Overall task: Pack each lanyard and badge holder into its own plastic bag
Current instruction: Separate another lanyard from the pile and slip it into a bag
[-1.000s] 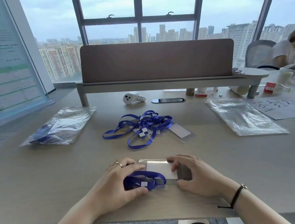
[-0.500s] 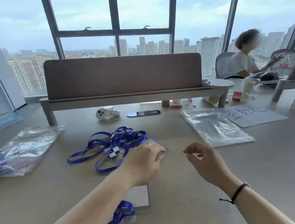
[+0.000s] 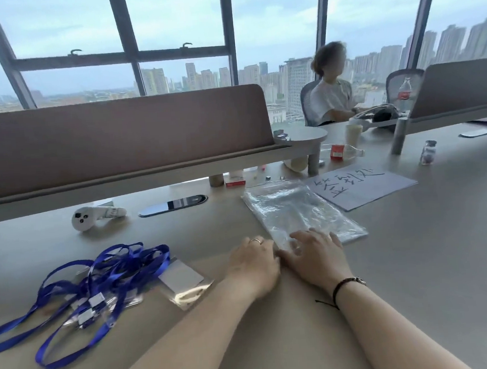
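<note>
Our right hand (image 3: 315,254) lies flat, fingers spread on the near corner of the bags (image 3: 300,212); left hand (image 3: 252,260) beside it, grip unclear. Lanyards (image 3: 98,283) and holder (image 3: 183,282) lie left of the bags on the worktop (image 3: 430,242).

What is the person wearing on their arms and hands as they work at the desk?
Both forearms are bare, with no sleeves in view. The left hand has a thin metal ring on one finger. The right hand has no ring that shows; its wrist carries a dark cord bracelet with a loose end trailing off.
</note>
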